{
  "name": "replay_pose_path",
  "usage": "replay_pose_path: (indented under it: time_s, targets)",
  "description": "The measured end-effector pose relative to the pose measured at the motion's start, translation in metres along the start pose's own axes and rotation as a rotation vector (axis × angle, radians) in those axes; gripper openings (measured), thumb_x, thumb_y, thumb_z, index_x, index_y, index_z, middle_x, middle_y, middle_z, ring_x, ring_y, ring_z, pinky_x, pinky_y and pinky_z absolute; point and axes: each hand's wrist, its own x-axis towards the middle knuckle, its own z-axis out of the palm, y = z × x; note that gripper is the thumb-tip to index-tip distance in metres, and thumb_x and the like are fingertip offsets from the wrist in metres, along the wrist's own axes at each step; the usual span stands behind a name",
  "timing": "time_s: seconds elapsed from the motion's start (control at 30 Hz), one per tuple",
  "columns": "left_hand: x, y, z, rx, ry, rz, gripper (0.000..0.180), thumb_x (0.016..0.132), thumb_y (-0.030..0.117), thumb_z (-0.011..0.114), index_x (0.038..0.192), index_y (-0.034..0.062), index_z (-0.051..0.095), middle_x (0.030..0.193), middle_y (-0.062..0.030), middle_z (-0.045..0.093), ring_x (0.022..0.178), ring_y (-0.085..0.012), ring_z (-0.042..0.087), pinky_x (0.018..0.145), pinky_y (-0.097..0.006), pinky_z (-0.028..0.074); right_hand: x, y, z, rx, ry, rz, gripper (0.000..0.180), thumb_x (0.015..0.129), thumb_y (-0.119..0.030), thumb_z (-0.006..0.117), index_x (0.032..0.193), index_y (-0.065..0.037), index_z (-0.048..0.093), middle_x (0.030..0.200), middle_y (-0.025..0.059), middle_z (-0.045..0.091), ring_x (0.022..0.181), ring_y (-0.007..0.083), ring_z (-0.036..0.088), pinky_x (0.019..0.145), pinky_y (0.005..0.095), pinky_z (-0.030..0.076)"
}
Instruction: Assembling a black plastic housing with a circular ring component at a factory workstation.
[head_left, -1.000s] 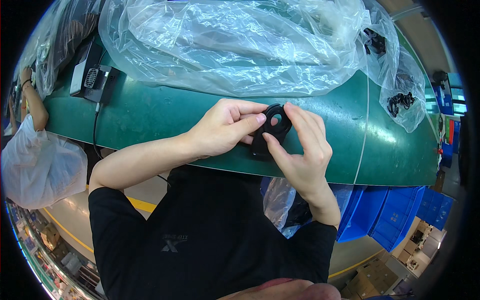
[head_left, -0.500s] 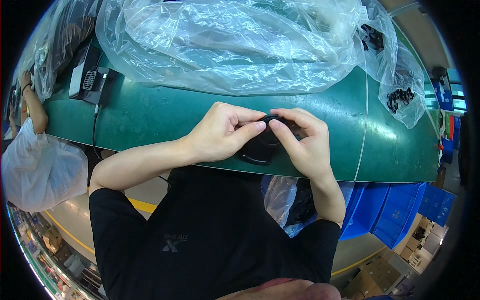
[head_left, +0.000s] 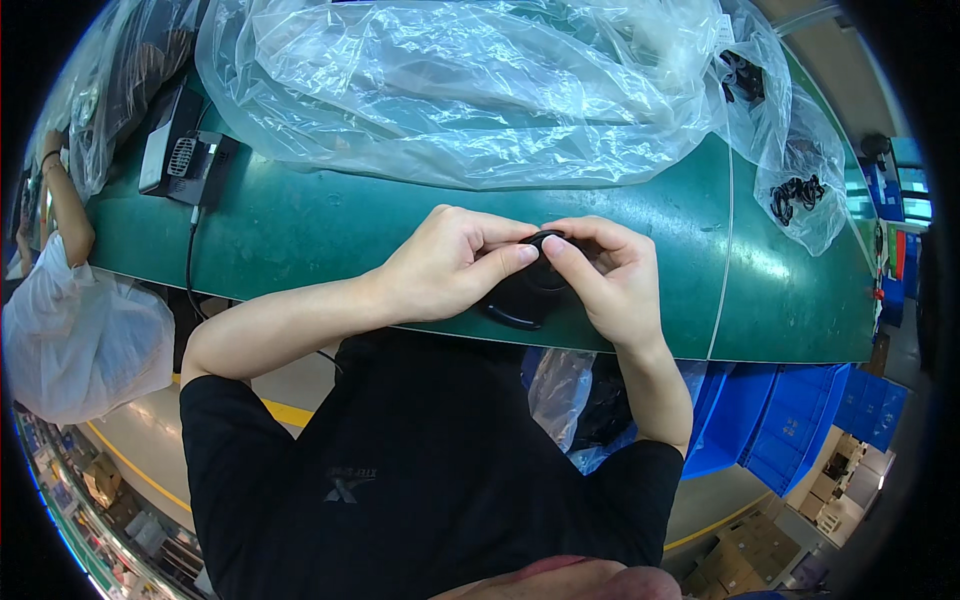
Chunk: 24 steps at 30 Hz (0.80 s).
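Over the near part of the green table, both hands hold a glossy black part (head_left: pixel 515 308) with a rounded outline and a ring-like rim. My left hand (head_left: pixel 450 262) pinches the rim between thumb and fingers. From the other side, my right hand (head_left: pixel 605 275) grips the same rim, its thumb pressed on top. The two thumb tips nearly meet there. Much of the black part is covered by the fingers, and its exact kind cannot be made out.
Large clear plastic bags (head_left: pixel 480 100) spread across the back of the table (head_left: pixel 330 215). A black device (head_left: pixel 195 165) with a cable stands at left. Black cords (head_left: pixel 797 198) lie in a bag at right. Blue bins (head_left: pixel 790 425) sit below the edge; another person's arm (head_left: pixel 70 210) shows far left.
Both hands stay on the black part with almost the same grip. The fingers and thumbs have shifted only slightly along its rim.
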Motion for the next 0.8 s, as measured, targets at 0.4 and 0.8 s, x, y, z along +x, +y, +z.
replay_pose_path:
  time_s: [0.4, 0.8]
  targets:
    - [-0.0022, 0.0043, -0.0003, 0.123, 0.080, 0.063, 0.024, 0.089, 0.009, 0.056, 0.106, -0.0069, 0.062, 0.091, -0.0080, 0.067, 0.083, -0.0067, 0.055, 0.072, -0.023, 0.047, 0.0001, 0.0001, 0.0035, -0.047, 0.027, -0.017, 0.016, 0.081, -0.006, 0.067, 0.094, 0.004, 0.065, 0.083, 0.0041, 0.064, 0.074, 0.0060, 0.058, 0.064, 0.0182, 0.046]
    - [-0.0008, -0.0010, -0.0016, 0.000, 0.032, -0.002, 0.026, 0.090, 0.010, 0.056, 0.110, -0.0072, 0.059, 0.093, -0.0067, 0.065, 0.083, -0.0067, 0.056, 0.074, -0.022, 0.046, 0.0034, -0.0039, 0.0005, 0.042, -0.014, 0.086, 0.016, 0.082, -0.006, 0.065, 0.094, 0.005, 0.065, 0.083, 0.0048, 0.064, 0.075, 0.0064, 0.058, 0.067, 0.0186, 0.047]
